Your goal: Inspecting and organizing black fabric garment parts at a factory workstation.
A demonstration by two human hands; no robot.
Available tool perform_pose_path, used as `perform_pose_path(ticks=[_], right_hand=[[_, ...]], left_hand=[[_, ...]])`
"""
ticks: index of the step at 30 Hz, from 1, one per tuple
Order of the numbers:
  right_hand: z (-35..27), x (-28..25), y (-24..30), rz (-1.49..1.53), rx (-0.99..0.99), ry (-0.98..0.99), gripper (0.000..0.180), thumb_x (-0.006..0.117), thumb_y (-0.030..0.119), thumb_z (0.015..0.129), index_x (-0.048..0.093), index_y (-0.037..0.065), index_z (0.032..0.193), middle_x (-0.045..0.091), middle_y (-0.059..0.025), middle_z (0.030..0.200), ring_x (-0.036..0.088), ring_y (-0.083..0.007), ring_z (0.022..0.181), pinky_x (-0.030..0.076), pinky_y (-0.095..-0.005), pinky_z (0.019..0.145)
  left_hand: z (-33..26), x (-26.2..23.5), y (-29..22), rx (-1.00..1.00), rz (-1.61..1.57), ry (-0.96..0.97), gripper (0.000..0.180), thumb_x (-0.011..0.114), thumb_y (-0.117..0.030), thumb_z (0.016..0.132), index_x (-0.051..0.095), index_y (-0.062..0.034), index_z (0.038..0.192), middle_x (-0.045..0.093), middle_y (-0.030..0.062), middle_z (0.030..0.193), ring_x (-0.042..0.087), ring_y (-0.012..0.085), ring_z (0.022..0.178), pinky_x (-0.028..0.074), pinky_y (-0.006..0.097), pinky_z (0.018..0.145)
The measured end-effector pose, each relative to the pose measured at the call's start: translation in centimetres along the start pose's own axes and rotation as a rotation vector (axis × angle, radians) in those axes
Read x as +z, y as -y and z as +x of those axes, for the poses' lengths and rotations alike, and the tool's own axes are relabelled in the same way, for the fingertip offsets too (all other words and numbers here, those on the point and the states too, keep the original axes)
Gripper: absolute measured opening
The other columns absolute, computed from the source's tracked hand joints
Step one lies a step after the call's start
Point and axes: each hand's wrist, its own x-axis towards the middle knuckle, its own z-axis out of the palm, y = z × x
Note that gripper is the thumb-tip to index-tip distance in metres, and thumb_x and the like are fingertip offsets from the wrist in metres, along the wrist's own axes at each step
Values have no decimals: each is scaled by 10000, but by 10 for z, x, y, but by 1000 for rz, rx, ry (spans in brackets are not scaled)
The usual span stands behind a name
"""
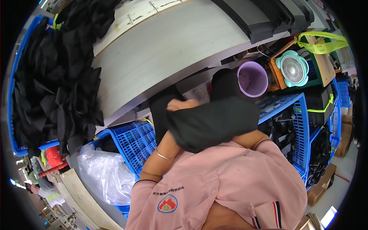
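A piece of black fabric (214,122) is held up close in front of my chest, below the edge of a grey table (165,50). My left hand (180,104) grips its upper left edge, with the fingers curled over the cloth. A thin bracelet sits on my left wrist. My right hand is hidden behind the fabric; only the right forearm (251,138) shows, coming out of a pink sleeve and running under the cloth.
A big heap of black fabric pieces (57,84) fills a blue crate at the left. Another blue crate (134,142) and a clear plastic bag (103,172) lie below the table. A purple basket (253,78), a small teal fan (293,69) and blue racks stand at the right.
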Motion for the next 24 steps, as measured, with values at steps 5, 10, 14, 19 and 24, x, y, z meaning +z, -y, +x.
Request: perform_pose_path(ticks=[5, 10, 14, 19, 24], right_hand=[[-48, 40, -20, 123, 71, 223, 157, 577, 153, 967, 683, 38, 980, 700, -124, 846, 668, -260, 729, 532, -335, 675], [-41, 36, -23, 274, 165, 288, 160, 567, 147, 966, 672, 27, 978, 699, -126, 847, 669, -242, 723, 533, -330, 668], [-11, -38, -5, 567, 742, 7, 188, 538, 148, 989, 648, -2, 1008, 698, -114, 860, 666, -167, 727, 527, -294, 660], [34, -83, 30, 175, 327, -294, 407, 734, 180, 890, 593, 19, 1236, 670, -110, 1138, 647, -205, 1066, 497, -343, 930], [56, -59, 42, 67, 281, -308, 282, 753, 154, 866, 661, 29, 1101, 688, -106, 1026, 670, -254, 916, 513, -336, 820]], left_hand=[[17, 21, -34, 161, 85, -62, 572, 443, -438, 1016, 343, -178, 1517, 426, 28, 1508, 410, 166, 1362, 354, 344, 1080], [53, 44, -86, 316, 164, -280, 649, 370, -519, 1019, 226, -268, 1600, 305, -8, 1629, 297, 141, 1475, 278, 365, 1128], [73, 0, -107, 263, -176, -575, 639, 280, -581, 1006, 176, -375, 1602, 209, -72, 1671, 175, 144, 1533, 194, 474, 1143], [90, -43, -85, 159, -298, -590, 671, 346, -644, 975, 223, -402, 1589, 207, -67, 1670, 190, 161, 1527, 176, 484, 1154], [79, -15, -71, 120, -358, -427, 658, 352, -600, 998, 239, -336, 1589, 226, -25, 1663, 216, 187, 1518, 192, 474, 1175]])
